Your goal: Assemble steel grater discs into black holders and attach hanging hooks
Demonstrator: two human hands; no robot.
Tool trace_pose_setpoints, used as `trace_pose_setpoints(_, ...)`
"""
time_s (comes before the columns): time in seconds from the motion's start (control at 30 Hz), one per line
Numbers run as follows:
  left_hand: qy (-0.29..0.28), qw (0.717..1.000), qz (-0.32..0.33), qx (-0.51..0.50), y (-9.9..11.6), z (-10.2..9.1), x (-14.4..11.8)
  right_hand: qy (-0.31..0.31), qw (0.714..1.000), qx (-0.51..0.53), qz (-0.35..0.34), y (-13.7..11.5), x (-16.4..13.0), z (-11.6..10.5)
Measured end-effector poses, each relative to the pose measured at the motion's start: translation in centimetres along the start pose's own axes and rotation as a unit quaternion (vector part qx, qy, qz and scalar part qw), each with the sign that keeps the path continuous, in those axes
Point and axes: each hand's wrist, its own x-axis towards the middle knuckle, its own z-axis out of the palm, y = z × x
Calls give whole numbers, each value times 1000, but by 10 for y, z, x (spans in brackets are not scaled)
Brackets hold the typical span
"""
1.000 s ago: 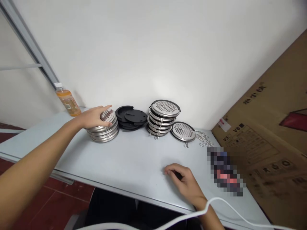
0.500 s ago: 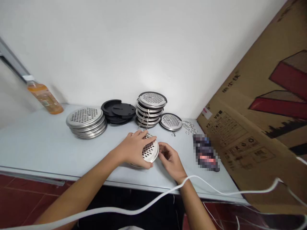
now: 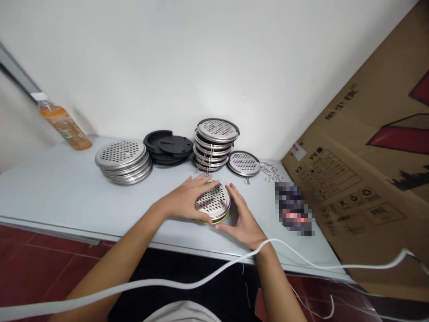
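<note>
A pale grey worktop (image 3: 67, 188) is set against a white wall (image 3: 167, 58), with red floor tiles seen below and a large cardboard box (image 3: 362, 179) leaned at the right. Along the wall are ranged a stack of perforated metal discs (image 3: 123, 161), a pile of black lids (image 3: 167, 146), a taller stack of wired discs (image 3: 214, 144), a single disc (image 3: 244, 163) and an orange drink bottle (image 3: 63, 126). Near the front edge, a perforated disc (image 3: 213, 203) is laid flat on the worktop, where half a second earlier it was held tilted. It is now enclosed from both sides: the left hand (image 3: 186, 201) is spread over it, the right hand (image 3: 241, 219) is cupped against its rim, neither grip clenched.
</note>
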Motion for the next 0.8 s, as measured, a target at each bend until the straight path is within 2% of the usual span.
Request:
trace_pose_setpoints(0.1,25,999,-34,-15,-15,7,-17,-4,1000,-23,18,2,2,4)
trace_pose_setpoints(0.17,45,998,-32,-26,-21,15,-22,-11,999,-35,10,4,3,8)
trace_pose_setpoints(0.27,101,992,-25,-66,-20,26,-21,-3,1000,-29,4,6,4,11)
trace_pose_setpoints(0.4,162,980,-9,-112,-13,32,-13,34,998,43,20,5,4,10)
trace_pose_setpoints(0.5,221,970,8,-102,-12,28,-12,57,994,86,35,6,3,10)
trace_pose_setpoints(0.6,305,949,17,-83,-18,18,-23,84,988,122,43,11,4,12)
trace_pose_setpoints(0.7,387,920,3,-59,-27,6,-49,120,982,141,42,15,6,14)
trace_pose_setpoints(0.8,414,909,-36,-23,-36,0,-81,134,986,89,35,15,9,14)
